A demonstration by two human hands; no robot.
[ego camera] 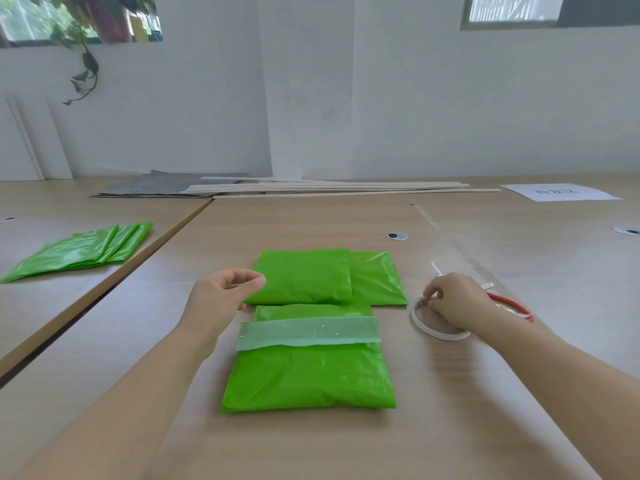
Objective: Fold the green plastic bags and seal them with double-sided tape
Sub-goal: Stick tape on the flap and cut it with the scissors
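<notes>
Tabletop [450,410]: working bag [308,379] lies flat at front-centre, folded, with a pale tape strip [308,332] across its upper fold. Folded bags [304,277], two of them, sit just behind it, overlapping. Unfolded stack [83,249] is well off to the left on the adjoining tabletop. Film looks thin, light, floppy and slick. My guess is it slides and springs open unless pressed flat, so take it at the folded edges, not mid-panel. Tape roll [436,327] lies just right of the working bag. Right hand [457,303] is on it, fingers pinching the rim, probably after the tape end. Left hand [214,303] hovers at the folded bags' left edge, fingers loosely curled, holding nothing.
</notes>
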